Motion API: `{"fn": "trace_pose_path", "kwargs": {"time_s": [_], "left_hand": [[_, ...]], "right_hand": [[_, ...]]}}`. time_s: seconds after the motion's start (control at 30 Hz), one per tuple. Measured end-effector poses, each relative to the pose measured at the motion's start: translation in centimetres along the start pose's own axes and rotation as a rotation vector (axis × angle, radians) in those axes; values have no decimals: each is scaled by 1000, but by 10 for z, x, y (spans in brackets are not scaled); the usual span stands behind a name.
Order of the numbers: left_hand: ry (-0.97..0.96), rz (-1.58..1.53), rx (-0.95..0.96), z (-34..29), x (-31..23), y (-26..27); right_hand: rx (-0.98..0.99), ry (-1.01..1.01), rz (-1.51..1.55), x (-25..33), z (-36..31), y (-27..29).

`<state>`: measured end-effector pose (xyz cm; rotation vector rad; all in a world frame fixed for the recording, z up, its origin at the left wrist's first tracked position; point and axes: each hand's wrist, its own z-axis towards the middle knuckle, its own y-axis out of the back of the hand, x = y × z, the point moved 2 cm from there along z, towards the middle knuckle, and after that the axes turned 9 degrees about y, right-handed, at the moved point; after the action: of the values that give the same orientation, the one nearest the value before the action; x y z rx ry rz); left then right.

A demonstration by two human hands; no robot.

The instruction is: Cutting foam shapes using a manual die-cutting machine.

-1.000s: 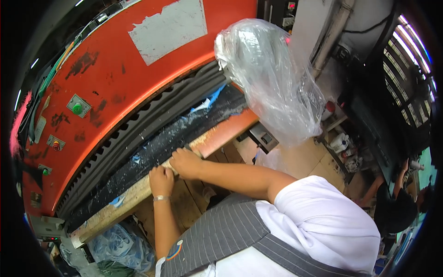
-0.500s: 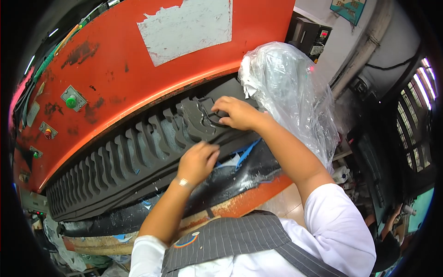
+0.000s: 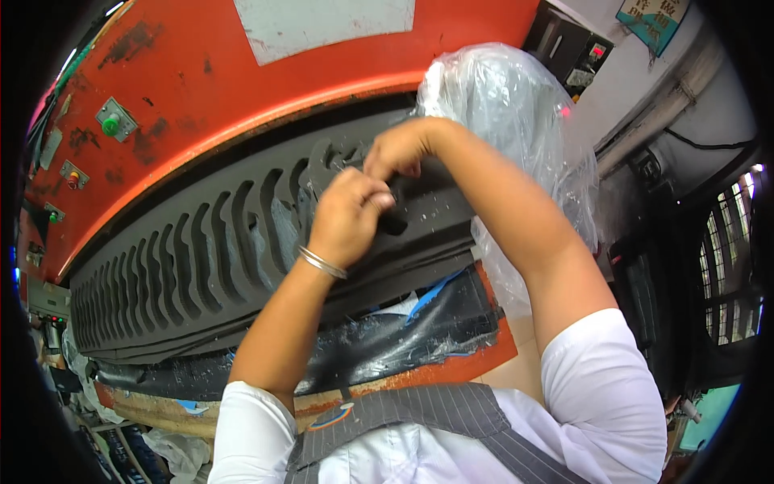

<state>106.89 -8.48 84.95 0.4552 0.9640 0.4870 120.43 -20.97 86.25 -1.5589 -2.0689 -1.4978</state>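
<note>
A long dark grey foam sheet (image 3: 153,218) with a row of wavy, curved slots lies across the machine bed in front of me. My left hand (image 3: 348,214), with a bangle at the wrist, is closed over the sheet's right part. Just beyond it, my right hand (image 3: 401,150) bends down with its fingers pinched together, nearly touching the left. Whatever the fingers hold is hidden. A curved foam strip (image 3: 321,164) stands up beside the hands, and a small dark piece shows under the left fingers.
An orange machine panel (image 3: 185,121) rises behind the foam, with a green button (image 3: 110,126) and a red one. Clear plastic wrapping (image 3: 508,105) covers something bulky at the right. Black sheeting with blue scraps (image 3: 427,300) lies along the near edge.
Both hands have come together over the foam: the left moved up toward the right hand, whose fingers turned downward and closed. The view has shifted, and more of the foam's slotted face shows.
</note>
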Motion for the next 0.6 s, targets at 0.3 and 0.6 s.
{"fn": "trace_pose_path", "kwargs": {"time_s": [0.3, 0.6], "left_hand": [[-131, 104, -171, -26, 11, -28], [51, 458, 64, -49, 18, -49]], "right_hand": [[-13, -67, -308, 15, 15, -30], [-570, 499, 1181, -15, -55, -49]]}}
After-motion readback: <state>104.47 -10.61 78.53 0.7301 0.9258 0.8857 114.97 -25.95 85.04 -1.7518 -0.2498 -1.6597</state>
